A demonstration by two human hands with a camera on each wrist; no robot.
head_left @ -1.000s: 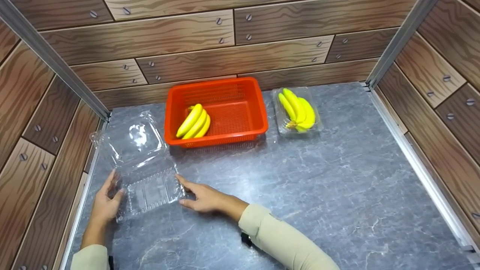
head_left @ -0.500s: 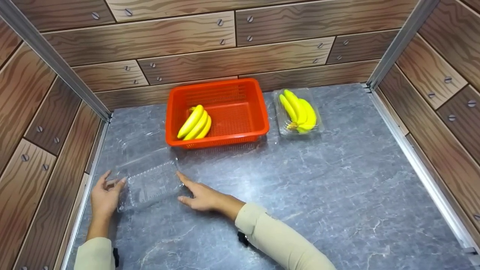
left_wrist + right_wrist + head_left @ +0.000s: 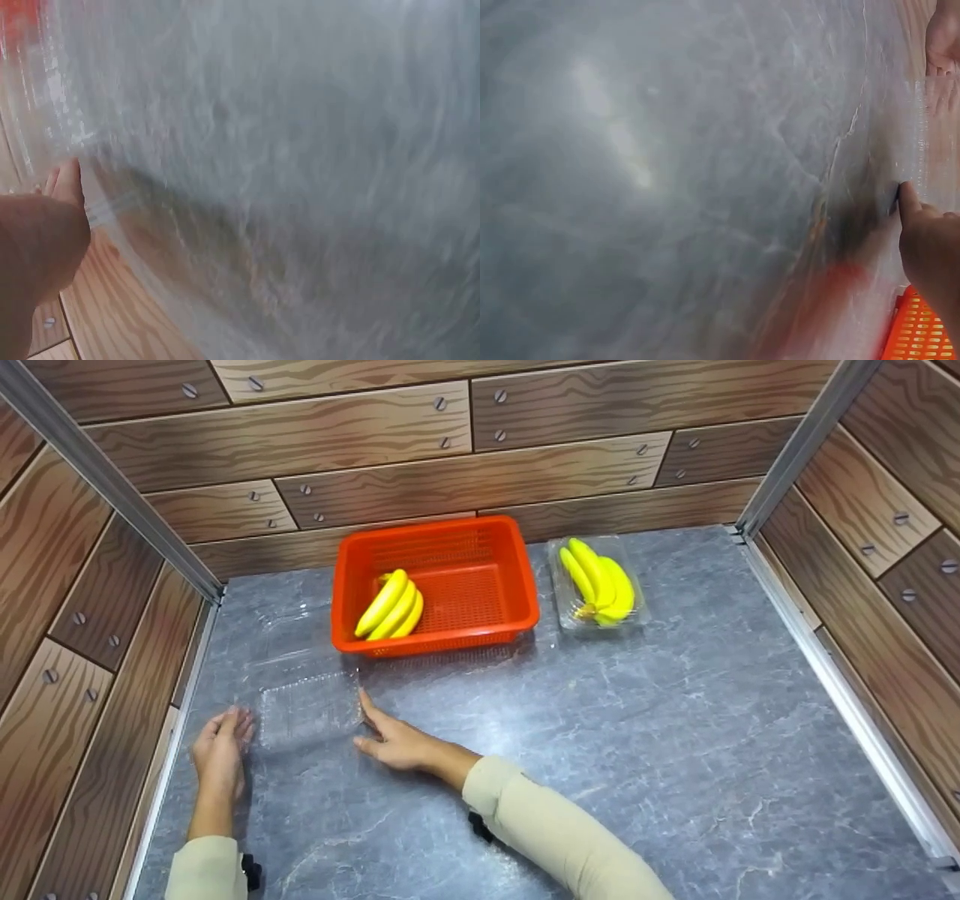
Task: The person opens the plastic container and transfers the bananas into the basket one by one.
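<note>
The clear container (image 3: 311, 709) is in front of the red basket (image 3: 439, 643), to its left. The right hand (image 3: 397, 741) touches it with straight fingers; the left hand (image 3: 220, 746), farther left from the basket, has relaxed fingers.

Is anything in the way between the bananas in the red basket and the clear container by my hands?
Yes, the near-left corner of the basket stands between the bananas and the container, so they would likely need lifting over it. Nothing else visible blocks that way; the right hand is at the container's right side.
</note>
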